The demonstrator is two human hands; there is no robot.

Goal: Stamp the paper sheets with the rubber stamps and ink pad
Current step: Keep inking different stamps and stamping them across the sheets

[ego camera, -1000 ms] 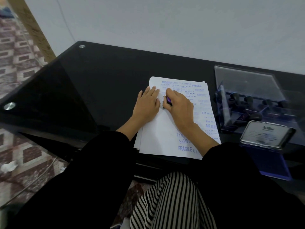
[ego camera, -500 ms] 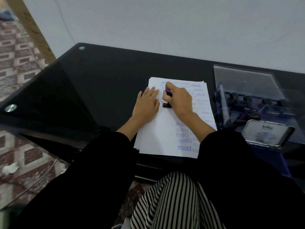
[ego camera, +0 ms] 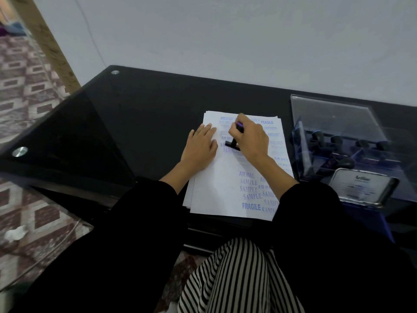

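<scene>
Your right hand (ego camera: 250,138) wraps the rubber stamp (ego camera: 233,144), so only its dark base and a purple tip show; its face points down, out of sight. That hand covers some prints on the paper sheets (ego camera: 214,188), and those beside it are blurred. Your right sleeve (ego camera: 316,222) hides the sheets' near corner and part of the ink pad (ego camera: 379,222). The print on its lid (ego camera: 363,186) is too small to read.

My top paper sheet (ego camera: 216,195) carries blue stamp prints: FRAGILE near its far right corner and again at the near edge, and AIR MAIL above a run of SAMPLE lines. Other prints are too blurred to read. The ink pad lid (ego camera: 361,188) reads Artline; its smaller print is illegible.
</scene>
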